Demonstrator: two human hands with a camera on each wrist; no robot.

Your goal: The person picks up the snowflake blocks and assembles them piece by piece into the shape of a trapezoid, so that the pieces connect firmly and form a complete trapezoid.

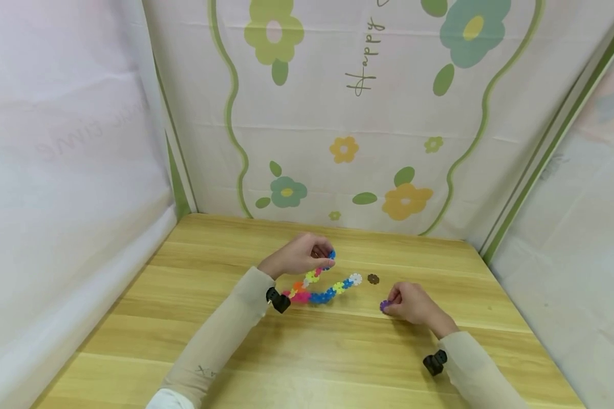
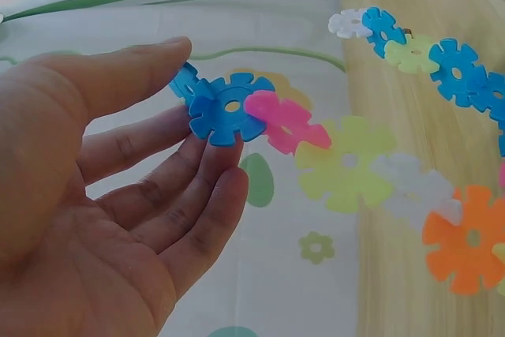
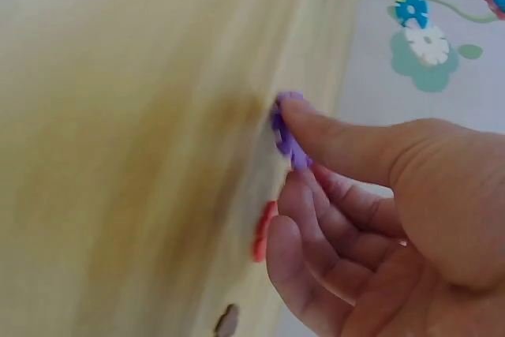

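A chain of interlocked snowflake discs in blue, pink, yellow, white and orange loops over the table, its other end a white disc. My left hand pinches the chain's blue end disc between thumb and fingers, holding that end raised. Lower and to the right, my right hand pinches a single purple snowflake disc between thumb and fingertips, close over the wood. A red disc lies beside the right fingers in the right wrist view, hidden in the head view.
A brown disc lies on the wooden table between the chain's white end and the right hand. White flower-printed cloth rises behind the table's far edge, with more cloth on both sides. Each wrist wears a small black camera.
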